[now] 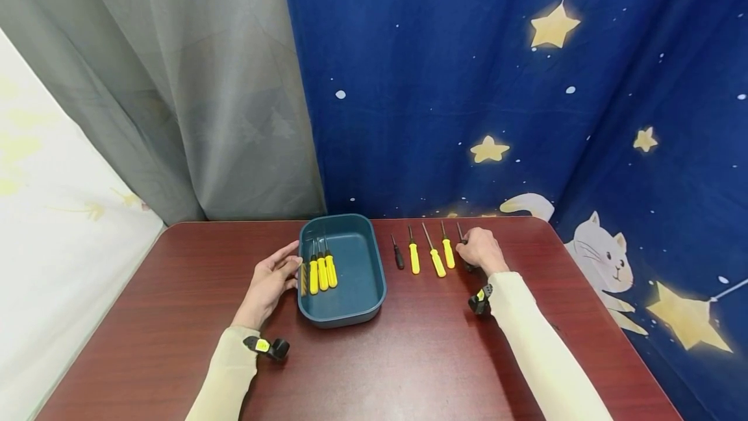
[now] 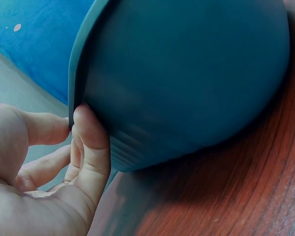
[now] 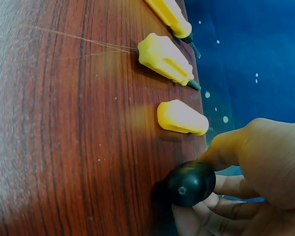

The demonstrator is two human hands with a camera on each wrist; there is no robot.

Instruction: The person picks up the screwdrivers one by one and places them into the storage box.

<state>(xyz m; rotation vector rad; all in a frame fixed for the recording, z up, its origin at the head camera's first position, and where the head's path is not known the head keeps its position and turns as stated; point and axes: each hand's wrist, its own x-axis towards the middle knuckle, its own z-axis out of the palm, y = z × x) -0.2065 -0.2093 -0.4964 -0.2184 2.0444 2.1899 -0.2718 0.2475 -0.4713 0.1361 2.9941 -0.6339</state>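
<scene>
My left hand (image 1: 263, 290) pinches the left rim of a blue tray (image 1: 355, 294), thumb and fingers on either side of the edge in the left wrist view. Inside the tray, three yellow-handled screwdrivers (image 1: 323, 273) lie side by side toward the left. Over on the right, my right hand (image 1: 482, 251) grips a black-handled screwdriver (image 3: 189, 184) between thumb and fingers. Its rounded handle end faces the right wrist camera; in the head view the hand covers most of the handle. Just left of that hand lies a yellow-handled screwdriver (image 1: 448, 253).
Farther left in the row are two more yellow screwdrivers (image 1: 437, 262) and a small black one (image 1: 398, 257), between the tray and my right hand. The reddish-brown table (image 1: 421, 356) ends at the back against a blue starry curtain (image 1: 409, 115) and a grey one (image 1: 234, 83).
</scene>
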